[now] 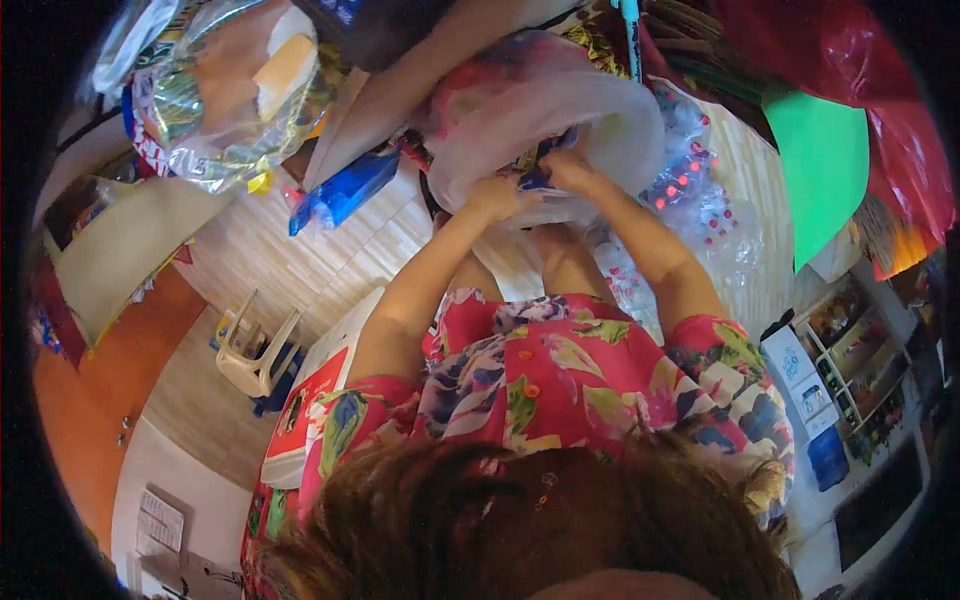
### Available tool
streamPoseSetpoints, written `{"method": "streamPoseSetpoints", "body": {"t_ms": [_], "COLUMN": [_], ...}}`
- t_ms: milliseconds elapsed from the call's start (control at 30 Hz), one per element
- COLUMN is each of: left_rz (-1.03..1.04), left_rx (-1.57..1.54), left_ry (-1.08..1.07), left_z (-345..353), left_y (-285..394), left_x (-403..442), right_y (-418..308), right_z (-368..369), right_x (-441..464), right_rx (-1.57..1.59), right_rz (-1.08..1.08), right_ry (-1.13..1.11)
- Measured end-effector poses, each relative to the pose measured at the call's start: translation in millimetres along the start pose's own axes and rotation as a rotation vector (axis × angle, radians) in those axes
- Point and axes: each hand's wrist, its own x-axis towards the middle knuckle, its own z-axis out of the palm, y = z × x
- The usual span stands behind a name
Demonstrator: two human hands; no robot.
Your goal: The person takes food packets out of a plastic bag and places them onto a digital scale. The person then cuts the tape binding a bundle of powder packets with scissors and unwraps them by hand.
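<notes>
A large translucent plastic bag (612, 112) stands open in front of my knees, its mouth turned towards me. At the near rim of the bag, my left hand (503, 198) is closed on the plastic. My right hand (568, 171) reaches into the mouth with curled fingers, closed on a dark blue piece (535, 179) whose kind I cannot make out. Both hands are close together. Coloured contents show dimly through the bag's wall, and much of the inside is hidden.
A blue plastic packet (345, 192) lies left of the bag. To the right are clear plastic packs with red dots (690, 165) and a green sheet (822, 170). A clear bag (245, 100) hangs at upper left. A beige plastic stool (258, 350) stands on the floor.
</notes>
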Motion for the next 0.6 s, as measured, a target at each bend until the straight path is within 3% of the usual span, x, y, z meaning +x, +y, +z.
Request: {"method": "streamPoseSetpoints", "body": {"t_ms": [67,167,267,433,533,600], "left_rz": [0.033,-0.186,-0.021,0.118,0.147,0.122], "left_rx": [-0.150,-0.131,-0.121,-0.175,-0.284,-0.339], "left_ry": [0.103,-0.028,0.106,0.113,0.123,0.170], "left_z": [64,52,47,60,64,60], "left_y": [-38,-29,-23,-36,-42,-33], "left_x": [47,51,39,33,34,33], "right_y": [-2,6,8,4,-11,-19], "right_z": [1,34,50,58,47,39], "right_x": [-16,-12,-9,-2,-5,-6], "right_rx": [-0.033,-0.054,0.007,0.316,0.416,0.325], "right_rz": [0.009,-0.096,-0.179,-0.182,-0.190,-0.134], "right_ry": [0.122,0.231,0.312,0.524,0.522,0.398]}}
